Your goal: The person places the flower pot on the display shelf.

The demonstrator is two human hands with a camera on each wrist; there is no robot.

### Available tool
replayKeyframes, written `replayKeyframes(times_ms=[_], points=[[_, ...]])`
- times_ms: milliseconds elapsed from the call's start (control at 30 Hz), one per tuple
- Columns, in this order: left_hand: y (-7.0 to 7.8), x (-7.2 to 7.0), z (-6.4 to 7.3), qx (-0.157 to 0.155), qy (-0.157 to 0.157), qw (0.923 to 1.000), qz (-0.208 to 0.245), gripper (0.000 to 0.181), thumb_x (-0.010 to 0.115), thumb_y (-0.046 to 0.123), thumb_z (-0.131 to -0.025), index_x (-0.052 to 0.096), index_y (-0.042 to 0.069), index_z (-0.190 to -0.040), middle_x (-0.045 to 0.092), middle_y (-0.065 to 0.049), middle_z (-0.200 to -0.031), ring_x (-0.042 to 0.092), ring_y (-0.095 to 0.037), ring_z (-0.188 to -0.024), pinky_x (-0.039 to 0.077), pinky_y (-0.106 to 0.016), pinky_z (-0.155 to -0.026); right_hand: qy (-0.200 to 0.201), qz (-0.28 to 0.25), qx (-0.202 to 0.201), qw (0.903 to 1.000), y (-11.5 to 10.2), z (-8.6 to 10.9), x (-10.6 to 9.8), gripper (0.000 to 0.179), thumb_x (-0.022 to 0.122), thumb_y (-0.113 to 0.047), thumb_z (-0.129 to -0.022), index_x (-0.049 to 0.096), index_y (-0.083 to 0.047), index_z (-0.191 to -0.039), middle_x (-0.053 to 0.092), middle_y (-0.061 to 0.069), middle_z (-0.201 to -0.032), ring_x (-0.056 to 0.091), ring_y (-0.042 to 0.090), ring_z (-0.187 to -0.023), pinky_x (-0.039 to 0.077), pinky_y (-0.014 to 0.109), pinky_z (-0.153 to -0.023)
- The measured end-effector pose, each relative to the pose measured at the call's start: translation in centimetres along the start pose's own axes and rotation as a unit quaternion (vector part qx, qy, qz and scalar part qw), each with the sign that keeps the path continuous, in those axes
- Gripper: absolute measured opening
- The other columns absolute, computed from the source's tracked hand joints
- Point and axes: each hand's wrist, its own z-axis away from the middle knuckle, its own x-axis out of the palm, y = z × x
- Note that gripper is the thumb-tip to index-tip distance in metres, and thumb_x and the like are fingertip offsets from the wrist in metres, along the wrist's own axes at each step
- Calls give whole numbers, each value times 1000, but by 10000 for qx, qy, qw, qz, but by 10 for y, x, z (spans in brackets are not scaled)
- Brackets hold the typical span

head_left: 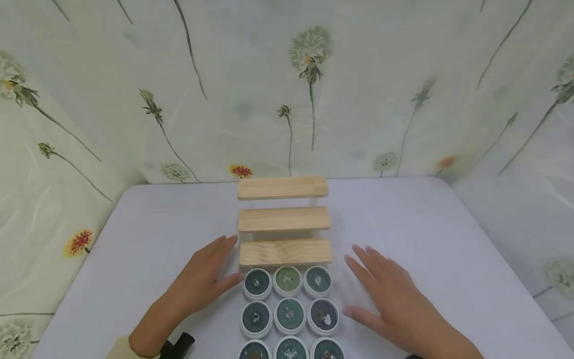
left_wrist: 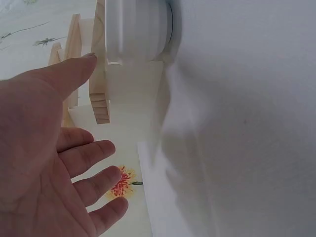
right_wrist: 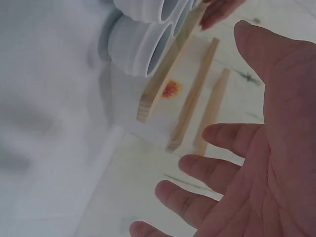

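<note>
A three-step wooden display rack stands at the middle of the table, with its lowest plank (head_left: pixel 285 252), middle plank (head_left: pixel 284 220) and top plank (head_left: pixel 282 188) rising toward the back. In front of it, several round white jars sit in rows of three, among them a green-topped jar (head_left: pixel 288 280) and a dark-topped jar (head_left: pixel 256 318). My left hand (head_left: pixel 204 279) is left of the rack, fingers extended, thumb tip right at the nearest left jar (head_left: pixel 257 283). My right hand (head_left: pixel 390 296) hovers right of the jars with fingers spread, holding nothing.
A white cloth (head_left: pixel 394 214) covers the table. Behind and at both sides hangs a pale curtain (head_left: pixel 242 75) printed with dandelions and flowers. The front row of jars (head_left: pixel 291 349) is cut off by the head view's lower edge. A black strap piece (head_left: pixel 179 346) shows at the left wrist.
</note>
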Motion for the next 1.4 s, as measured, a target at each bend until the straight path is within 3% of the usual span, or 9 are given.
replayKeyframes(times_ms=[200, 367, 567, 767, 833, 1000, 1200, 1400], points=[[-1, 4, -5, 72, -154, 9998, 39, 78, 78, 42, -95, 46, 8, -157, 52, -18, -154, 45, -40, -144, 38, -60, -111, -269, 117, -45, 9996, -12, 3, 3, 94, 68, -71, -90, 37, -21, -163, 29, 5, -170, 31, 33, -152, 33, 62, -114], [-1, 7, -9, 61, -191, 9998, -18, 75, 79, 41, -95, 48, 8, -155, 53, -18, -152, 46, -39, -143, 38, -59, -111, 17, 291, -501, 9983, -13, 6, 8, 93, 67, -70, -91, 37, -19, -163, 31, 6, -169, 37, 32, -149, 40, 58, -110], [1, 7, -15, -19, -245, 9996, -125, 70, 77, 39, -96, 51, 8, -153, 56, -17, -149, 49, -38, -140, 39, -58, -111, 347, 215, -1057, 9936, -17, 6, 16, 86, 72, -66, -90, 47, -17, -157, 42, 6, -162, 47, 29, -142, 48, 53, -103], [0, 6, -21, 128, -134, 9998, 31, 69, 79, 36, -95, 53, 5, -151, 62, -16, -144, 56, -37, -134, 42, -55, -109, 648, -73, -1573, 9854, -22, 4, 26, 78, 78, -61, -88, 56, -14, -147, 57, 3, -142, 57, 21, -125, 54, 44, -96], [0, 7, -24, 109, -160, 9998, 83, 69, 79, 37, -95, 54, 5, -150, 62, -15, -143, 56, -36, -133, 43, -54, -109, 499, -170, -1493, 9874, -25, 5, 27, 75, 76, -63, -88, 59, -15, -143, 60, -1, -133, 60, 17, -116, 55, 40, -92], [0, 6, -29, -75, -262, 9995, 174, 67, 81, 40, -93, 57, 7, -147, 64, -14, -140, 59, -37, -130, 44, -55, -107, -330, -540, -1136, 9915, -35, 8, 26, 68, 69, -70, -89, 64, -20, -135, 59, -9, -116, 54, 5, -97, 54, 28, -81], [0, 7, -33, -311, -311, 9978, 503, 67, 85, 41, -89, 60, 11, -143, 66, -7, -135, 62, -30, -123, 48, -50, -103, -75, -652, -1797, 9815, -39, 12, 33, 64, 68, -69, -91, 64, -20, -132, 57, -12, -116, 48, 0, -94, 45, 14, -78], [-1, 12, -37, -356, -378, 9946, 897, 70, 87, 41, -86, 58, 9, -141, 65, -5, -133, 63, -23, -115, 51, -47, -96, -251, -722, -1619, 9839, -42, 17, 35, 66, 61, -72, -93, 64, -21, -135, 60, -12, -117, 54, 0, -95, 50, 20, -79]])
